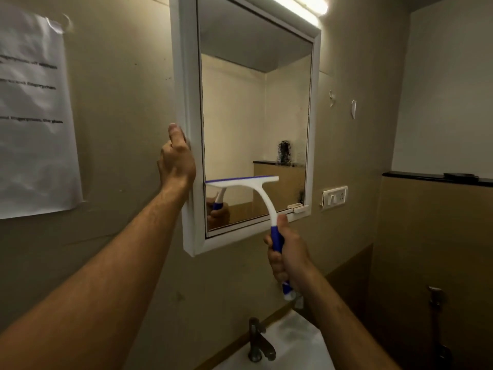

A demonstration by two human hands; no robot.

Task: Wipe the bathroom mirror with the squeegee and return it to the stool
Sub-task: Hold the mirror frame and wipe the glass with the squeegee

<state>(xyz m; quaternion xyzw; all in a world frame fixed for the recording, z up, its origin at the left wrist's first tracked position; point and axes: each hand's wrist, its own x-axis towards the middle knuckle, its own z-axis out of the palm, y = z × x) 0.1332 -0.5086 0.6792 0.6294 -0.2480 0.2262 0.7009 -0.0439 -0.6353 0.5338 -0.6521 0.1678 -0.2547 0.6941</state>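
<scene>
I see the mirror [256, 124] in its white frame standing proud of the wall, with the squeegee [248, 186] low on the glass: its blue-edged blade lies almost level, its left end just at the frame's inner left edge, its right end short of the right side, so bare glass lies to the right and a narrow strip below down to the bottom rail. A small white catch [297, 208] sits on that rail near the right corner. My left hand [177, 158] grips the frame's outer left edge, fingers curled round it, thumb up along the side. My right hand [288, 260] is below the frame's bottom edge, fingers clamped round the blue handle, thumb along its upper part; the handle's tip pokes out beneath the fist. Under it are the tap [257, 340] and white basin [293, 343]; a switch plate [334, 197] is on the wall right of the frame, a paper notice [34, 116] well left.
</scene>
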